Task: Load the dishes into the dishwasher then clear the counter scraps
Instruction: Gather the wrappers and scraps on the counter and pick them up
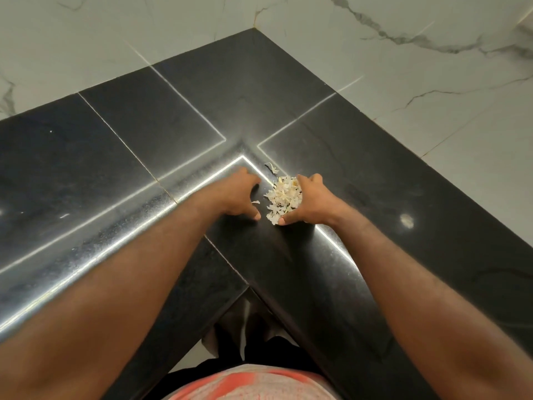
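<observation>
A small heap of pale, papery scraps (281, 197) lies on the black stone counter (144, 157) near its inner corner. My right hand (308, 200) cups the heap from the right, fingers curved round its far side and thumb at its near edge. My left hand (238, 194) rests on the counter just left of the heap, fingers bent, thumb tip near the scraps. A single flake (255, 202) lies between my hands, and a loose piece (272, 168) sits just beyond the heap. No dishes or dishwasher are in view.
The counter forms an L around me, with marble-look wall tiles (403, 67) behind it. Its rounded front edge (86, 249) runs along both sides. A light reflection (406, 220) shows on the right stretch.
</observation>
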